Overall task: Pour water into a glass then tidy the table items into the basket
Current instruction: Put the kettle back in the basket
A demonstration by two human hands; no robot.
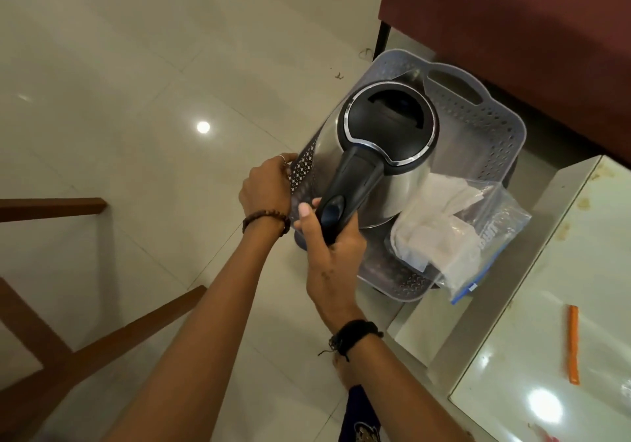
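A steel kettle (399, 182) with a black lid and handle sits tilted inside a grey perforated plastic basket (478, 117). My right hand (327, 236) grips the kettle's black handle from below. My left hand (266, 182) holds the basket's left wall at its rim, fingers curled over the edge. A clear zip bag (454, 233) with white folded paper lies in the basket's near right corner and hangs over its rim. No glass is in view.
The basket stands low, beside a white glossy table (553, 322) at the right that bears an orange stick (574, 342). A dark red seat (512, 25) is behind. Wooden chair bars (102, 339) lie left over the pale tiled floor.
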